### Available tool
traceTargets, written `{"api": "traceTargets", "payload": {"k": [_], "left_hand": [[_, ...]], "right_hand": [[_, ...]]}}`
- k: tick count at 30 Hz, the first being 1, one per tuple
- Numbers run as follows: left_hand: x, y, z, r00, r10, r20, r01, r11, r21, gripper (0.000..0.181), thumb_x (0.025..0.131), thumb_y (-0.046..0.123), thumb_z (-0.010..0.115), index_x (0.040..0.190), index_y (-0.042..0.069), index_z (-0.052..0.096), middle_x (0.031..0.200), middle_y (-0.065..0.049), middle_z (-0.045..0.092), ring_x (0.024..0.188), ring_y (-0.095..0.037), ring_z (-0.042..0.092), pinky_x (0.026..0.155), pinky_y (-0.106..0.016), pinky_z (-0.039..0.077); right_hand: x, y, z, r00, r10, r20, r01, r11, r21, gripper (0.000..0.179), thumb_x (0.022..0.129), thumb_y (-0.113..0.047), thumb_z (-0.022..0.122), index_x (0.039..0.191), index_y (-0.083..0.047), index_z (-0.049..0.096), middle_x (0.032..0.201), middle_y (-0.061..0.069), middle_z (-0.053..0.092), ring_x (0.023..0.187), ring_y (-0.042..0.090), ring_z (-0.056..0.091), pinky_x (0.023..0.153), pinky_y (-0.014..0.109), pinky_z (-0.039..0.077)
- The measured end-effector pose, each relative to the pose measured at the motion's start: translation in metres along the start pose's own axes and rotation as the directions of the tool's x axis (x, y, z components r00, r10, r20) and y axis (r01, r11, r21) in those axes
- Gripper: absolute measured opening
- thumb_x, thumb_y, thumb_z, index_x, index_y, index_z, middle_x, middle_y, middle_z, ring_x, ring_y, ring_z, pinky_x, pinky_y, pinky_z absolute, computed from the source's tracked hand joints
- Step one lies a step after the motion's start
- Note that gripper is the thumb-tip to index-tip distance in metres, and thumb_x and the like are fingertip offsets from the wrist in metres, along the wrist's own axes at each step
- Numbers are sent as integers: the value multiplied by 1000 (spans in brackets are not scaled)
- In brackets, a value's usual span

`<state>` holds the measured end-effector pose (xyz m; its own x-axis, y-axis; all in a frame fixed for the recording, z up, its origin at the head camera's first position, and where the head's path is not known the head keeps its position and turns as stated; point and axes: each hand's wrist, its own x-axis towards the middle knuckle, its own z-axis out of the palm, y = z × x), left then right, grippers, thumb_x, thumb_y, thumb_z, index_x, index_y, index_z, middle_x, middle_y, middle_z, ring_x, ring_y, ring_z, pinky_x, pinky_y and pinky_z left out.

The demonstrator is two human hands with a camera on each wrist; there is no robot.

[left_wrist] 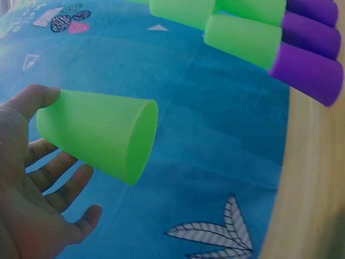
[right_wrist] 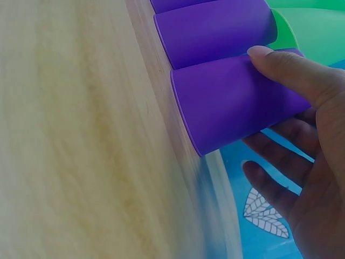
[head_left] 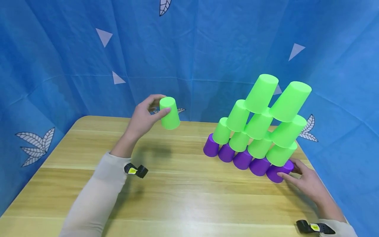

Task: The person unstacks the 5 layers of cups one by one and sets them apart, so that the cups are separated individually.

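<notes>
My left hand (head_left: 144, 115) holds a green cup (head_left: 170, 115) upside down above the table, thumb on one side and fingers on the other. In the left wrist view the cup's (left_wrist: 97, 132) open rim faces away from the palm. At the right, my right hand (head_left: 308, 182) grips the end purple cup (head_left: 279, 171) of a bottom row, its thumb lying across the cup in the right wrist view. Upside-down green cups (head_left: 260, 125) rise in tiers on the purple row, with two green cups on top, one of them the green cup (head_left: 291, 101) at the right.
The wooden table (head_left: 177, 197) reaches back to a blue cloth (head_left: 189, 49) printed with leaves and triangles. The cup stack stands on the table's right half, near its right edge. Each wrist carries a black strap, such as the left strap (head_left: 135, 170).
</notes>
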<state>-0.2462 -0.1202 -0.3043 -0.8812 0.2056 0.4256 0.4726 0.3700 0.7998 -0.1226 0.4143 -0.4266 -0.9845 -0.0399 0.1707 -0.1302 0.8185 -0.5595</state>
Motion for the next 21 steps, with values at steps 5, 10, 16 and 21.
{"api": "traceTargets", "payload": {"k": [5, 10, 16, 21], "left_hand": [[-8, -18, 3, 999, -46, -15, 47, 999, 22, 51, 89, 39, 73, 131, 14, 58, 121, -4, 64, 113, -20, 56, 101, -47, 41], [-16, -33, 2, 994, -111, -23, 111, 994, -1, 54, 88, 38, 74, 133, 13, 58, 124, -6, 62, 115, -23, 55, 102, -49, 40], [-19, -50, 3, 990, -139, -15, 139, 990, -31, 54, 88, 36, 74, 133, 13, 57, 125, -7, 62, 117, -24, 55, 101, -50, 41], [-13, -63, 13, 988, -156, 0, 156, 987, -41, 55, 88, 34, 74, 135, 12, 56, 127, -8, 61, 118, -25, 55, 101, -51, 41]], "right_hand": [[1, 2, 1, 1000, -13, -6, 13, 1000, 14, 59, 87, -29, 76, 134, -2, 53, 114, 22, 65, 90, -20, 45, 73, 10, 44], [0, 1, 3, 1000, -16, -5, 17, 999, 33, 57, 88, -27, 76, 133, -1, 53, 115, 21, 65, 91, -20, 46, 72, 10, 45], [-1, -1, 3, 1000, -5, 1, 5, 998, 59, 56, 88, -26, 75, 133, 0, 53, 114, 23, 65, 90, -19, 48, 71, 10, 46], [0, 0, 5, 1000, -2, 13, 1, 995, 96, 56, 90, -23, 74, 134, 2, 51, 114, 24, 64, 91, -17, 51, 72, 10, 45]]}}
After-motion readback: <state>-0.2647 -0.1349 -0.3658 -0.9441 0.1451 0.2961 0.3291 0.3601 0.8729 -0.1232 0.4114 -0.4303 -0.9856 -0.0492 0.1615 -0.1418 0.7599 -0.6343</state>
